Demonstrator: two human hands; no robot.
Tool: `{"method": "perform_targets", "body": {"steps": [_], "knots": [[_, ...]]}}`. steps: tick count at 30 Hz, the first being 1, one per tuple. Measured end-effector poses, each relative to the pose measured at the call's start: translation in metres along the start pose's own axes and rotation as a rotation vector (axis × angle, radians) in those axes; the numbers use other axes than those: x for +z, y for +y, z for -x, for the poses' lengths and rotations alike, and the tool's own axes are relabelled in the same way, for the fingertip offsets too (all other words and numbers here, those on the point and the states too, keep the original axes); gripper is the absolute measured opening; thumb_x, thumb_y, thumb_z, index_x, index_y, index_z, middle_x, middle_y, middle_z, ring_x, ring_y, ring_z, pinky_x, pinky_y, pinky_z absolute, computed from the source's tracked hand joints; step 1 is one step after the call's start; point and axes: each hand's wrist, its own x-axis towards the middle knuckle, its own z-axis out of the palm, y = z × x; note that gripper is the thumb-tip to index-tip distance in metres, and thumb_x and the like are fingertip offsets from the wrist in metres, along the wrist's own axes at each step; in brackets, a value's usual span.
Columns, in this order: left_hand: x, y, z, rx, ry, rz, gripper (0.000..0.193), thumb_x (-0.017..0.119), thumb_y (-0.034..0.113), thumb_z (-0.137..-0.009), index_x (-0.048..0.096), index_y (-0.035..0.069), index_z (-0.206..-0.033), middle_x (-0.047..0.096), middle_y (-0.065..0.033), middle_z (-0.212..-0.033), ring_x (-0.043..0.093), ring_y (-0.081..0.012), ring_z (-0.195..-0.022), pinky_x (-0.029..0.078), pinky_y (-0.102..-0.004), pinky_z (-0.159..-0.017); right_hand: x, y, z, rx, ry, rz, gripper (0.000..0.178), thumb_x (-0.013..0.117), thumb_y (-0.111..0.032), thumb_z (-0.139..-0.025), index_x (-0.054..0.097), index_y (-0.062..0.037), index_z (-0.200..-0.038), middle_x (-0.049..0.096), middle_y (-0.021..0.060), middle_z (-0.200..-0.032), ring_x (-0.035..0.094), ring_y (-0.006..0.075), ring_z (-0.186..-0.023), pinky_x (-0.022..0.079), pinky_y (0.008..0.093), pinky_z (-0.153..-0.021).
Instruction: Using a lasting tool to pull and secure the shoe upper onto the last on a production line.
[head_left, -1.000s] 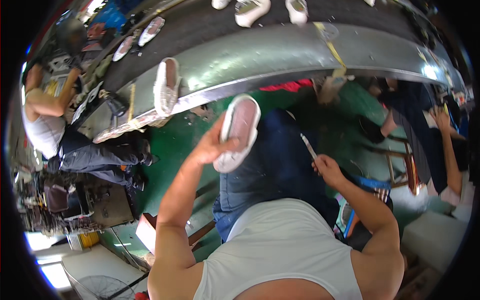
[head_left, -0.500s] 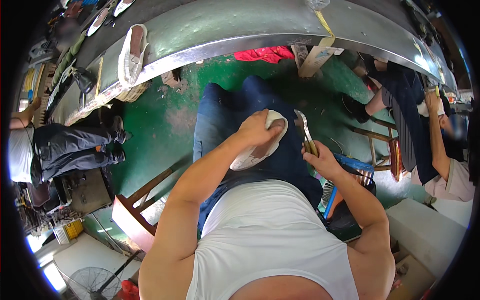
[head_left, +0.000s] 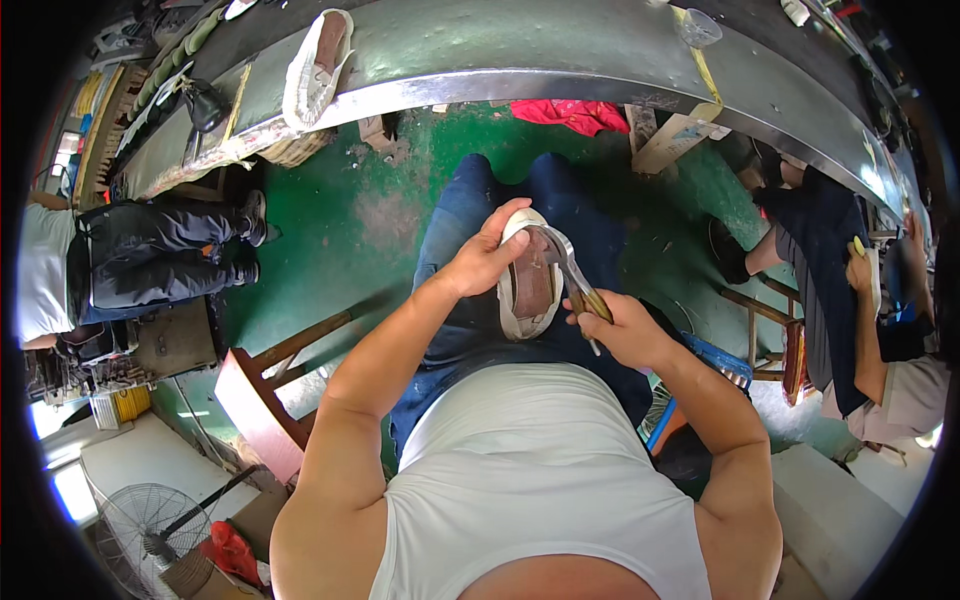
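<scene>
A white shoe upper (head_left: 513, 327) with a brown sole board (head_left: 531, 288) facing up lies over my lap. My left hand (head_left: 483, 257) grips its far end, with the thumb across the rim. In my right hand (head_left: 622, 327) is a pair of metal pincers (head_left: 571, 262) with yellowish-brown handles. The curved head of the pincers is at the far right part of the shoe, close to my left thumb. Whether its jaws are clamped on the material cannot be made out.
A metal-edged workbench (head_left: 450, 82) curves ahead of me, with another white shoe (head_left: 318, 70) on its left. A wooden-legged stool (head_left: 265, 405) stands at my left. A blue-rimmed container (head_left: 715, 365) is by my right elbow. People work on both sides. A fan (head_left: 150, 540) stands behind left.
My right hand has brought the pincers left onto the shoe. My left hand has turned the shoe more upright, with its sole board facing up. The view has shifted a little.
</scene>
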Motion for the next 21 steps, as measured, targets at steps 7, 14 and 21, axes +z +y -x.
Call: {"method": "perform_targets", "body": {"steps": [7,14,21], "knots": [[-0.012,-0.003,0.006,0.054,0.079,-0.258,0.048,0.056,0.023,-0.102,0.04,0.012,-0.147,0.059,-0.0067,-0.124,0.054,-0.0161,-0.115,0.043,-0.032,-0.102,0.007,-0.002,-0.033,0.143,-0.108,-0.271,0.025,0.056,-0.019,-0.097,0.061,0.0001,-0.112,0.067,0.0092,-0.089,0.063,0.0143,-0.072,0.05,0.0324,-0.067],[-0.025,-0.029,0.005,0.094,0.129,0.02,0.043,0.057,0.01,-0.1,0.047,0.012,-0.142,0.06,-0.0027,-0.117,0.054,-0.0126,-0.111,0.044,-0.0295,-0.1,0.026,0.042,-0.065,-0.308,0.26,0.479,0.027,0.059,-0.016,-0.095,0.057,0.0044,-0.114,0.067,0.0211,-0.099,0.066,0.0391,-0.087,0.053,0.0437,-0.077],[-0.023,-0.02,0.011,0.063,0.064,0.038,0.046,0.059,0.01,-0.1,0.047,0.013,-0.144,0.059,-0.0028,-0.122,0.053,-0.012,-0.113,0.043,-0.0287,-0.1,0.026,0.021,-0.039,-0.32,0.307,0.671,0.027,0.06,-0.012,-0.093,0.055,0.0055,-0.113,0.065,0.0268,-0.103,0.065,0.0444,-0.088,0.053,0.0497,-0.08]]}}
